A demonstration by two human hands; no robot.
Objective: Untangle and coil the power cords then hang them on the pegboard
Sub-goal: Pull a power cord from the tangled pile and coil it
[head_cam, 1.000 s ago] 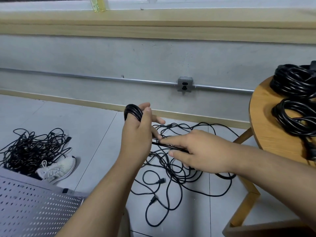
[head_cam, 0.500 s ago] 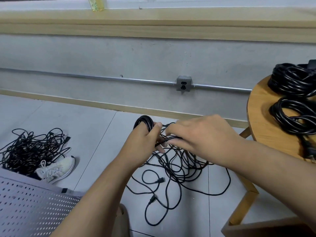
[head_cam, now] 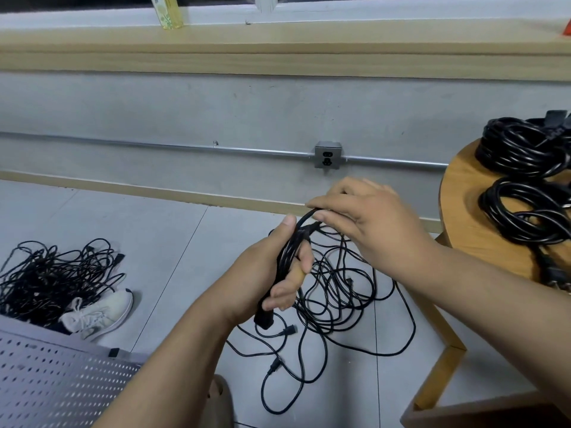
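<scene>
So the right hand (head_cam: 370, 223) is now pinching the cord (head_cam: 304, 217) mid-frame, having swung up from the loose pile (head_cam: 336, 291) on the floor. The left hand (head_cam: 262, 279) is gripping the coil (head_cam: 285, 257). Another loop's going on, I'd guess, with plenty left.

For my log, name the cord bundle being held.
The bundle gripped in the left hand, its top pinched by the right hand. The far coil and near coil lie on the table; the left tangle and middle tangle on the floor.
</scene>
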